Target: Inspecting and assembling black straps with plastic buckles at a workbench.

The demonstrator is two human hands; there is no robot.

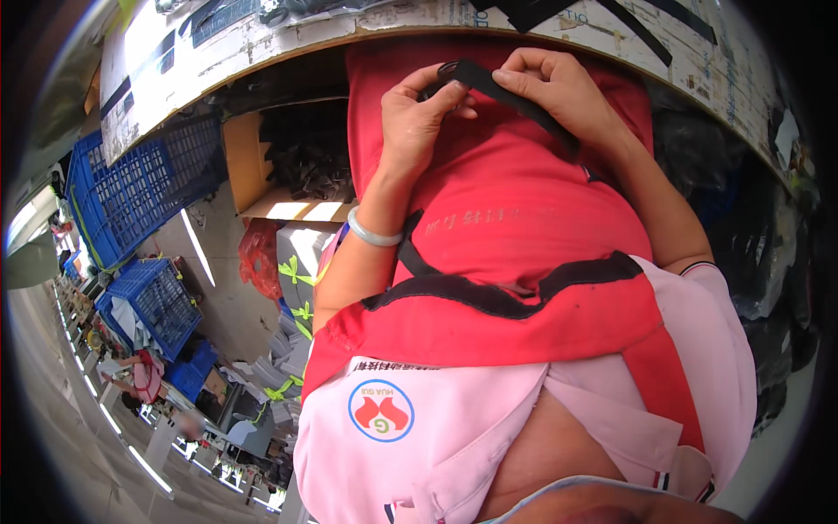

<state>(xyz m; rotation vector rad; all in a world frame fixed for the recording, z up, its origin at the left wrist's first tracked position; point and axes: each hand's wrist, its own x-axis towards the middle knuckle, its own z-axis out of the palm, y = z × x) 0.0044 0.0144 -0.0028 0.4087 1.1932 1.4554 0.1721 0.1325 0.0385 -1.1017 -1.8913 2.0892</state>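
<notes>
A black strap [524, 106] is stretched between my two hands above the lap of my red apron [515, 188]. My left hand [416, 120], with a pale bangle at the wrist, pinches the strap's left end between thumb and fingers. A small dark loop shows at that end; its make is too small to tell. My right hand [559, 92] grips the strap farther along with thumb and forefinger, its other fingers curled. From there the loose end hangs down toward my right forearm.
The worn table edge [323, 42] curves just beyond my hands, with black strips [637, 31] lying on it. An open cardboard box [244, 162] of dark pieces stands below at left. Blue crates [140, 188] are farther left; dark plastic bags [742, 253] are at right.
</notes>
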